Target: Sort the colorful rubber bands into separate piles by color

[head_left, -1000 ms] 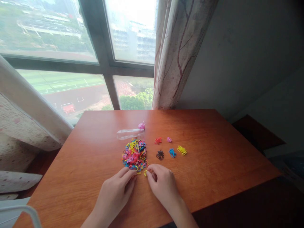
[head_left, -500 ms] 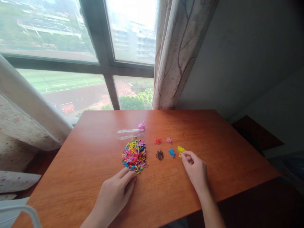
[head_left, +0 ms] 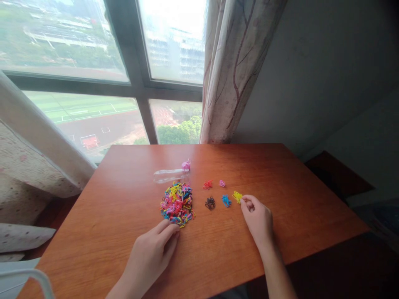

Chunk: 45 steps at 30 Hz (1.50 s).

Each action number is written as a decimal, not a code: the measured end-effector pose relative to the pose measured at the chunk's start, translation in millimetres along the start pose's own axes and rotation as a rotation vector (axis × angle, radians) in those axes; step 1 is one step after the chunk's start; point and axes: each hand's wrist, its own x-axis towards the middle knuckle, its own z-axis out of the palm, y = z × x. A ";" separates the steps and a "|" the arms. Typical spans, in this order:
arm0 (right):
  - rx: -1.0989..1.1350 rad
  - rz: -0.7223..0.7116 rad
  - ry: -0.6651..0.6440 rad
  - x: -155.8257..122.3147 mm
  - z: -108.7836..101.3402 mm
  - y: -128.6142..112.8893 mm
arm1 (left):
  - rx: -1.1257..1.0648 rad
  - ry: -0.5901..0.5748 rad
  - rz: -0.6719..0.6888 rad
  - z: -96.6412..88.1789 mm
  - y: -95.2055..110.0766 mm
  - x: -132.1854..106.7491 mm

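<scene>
A mixed heap of small coloured rubber bands [head_left: 176,202] lies on the wooden table. My left hand [head_left: 156,249] rests at the heap's near edge, its fingers drawn together; what they hold, if anything, is hidden. Over to the right, my right hand [head_left: 257,216] pinches at the edge of a small pile of yellow rubber bands [head_left: 237,197], and a yellow band meets the fingertips. Between the hands are separate little piles of blue bands [head_left: 226,201], black bands [head_left: 210,203] and red bands [head_left: 207,184]. A pink band [head_left: 222,183] lies behind the blue ones.
Behind the heap a clear plastic bottle [head_left: 168,176] with a pink top [head_left: 186,165] lies on its side. The table [head_left: 124,195] backs onto a window, with a curtain [head_left: 240,66] beside it. A white curved object [head_left: 40,278] stands at the lower left.
My right hand has drawn slightly right; the yellow band that hung at its fingertips now sits closer to the yellow pile. My left hand has stayed in place.
</scene>
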 end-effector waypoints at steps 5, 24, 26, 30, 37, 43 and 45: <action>0.019 0.003 -0.002 -1.6 -5.1 -3.1 | 0.006 -0.008 -0.005 -0.4 0.3 0.4; -0.130 -0.121 -0.150 -37.7 3.5 -31.5 | -0.026 0.129 -0.048 -3.3 -1.3 -3.9; -0.156 -0.108 -0.137 -39.4 2.8 -27.6 | -0.029 0.125 -0.052 -2.6 -1.8 -4.2; -0.232 -0.095 -0.141 -35.5 2.9 -26.3 | -0.032 0.139 -0.049 -2.1 -2.0 -2.6; -0.319 -0.065 -0.132 -26.1 2.0 -26.7 | -0.036 0.125 -0.063 -1.6 -2.1 -2.8; -0.284 -0.073 -0.116 -27.7 2.5 -26.7 | -0.038 0.131 -0.065 -3.9 -0.2 -1.6; -0.263 -0.066 -0.112 -29.3 2.2 -26.1 | -0.036 0.128 -0.064 -5.3 -0.3 -2.1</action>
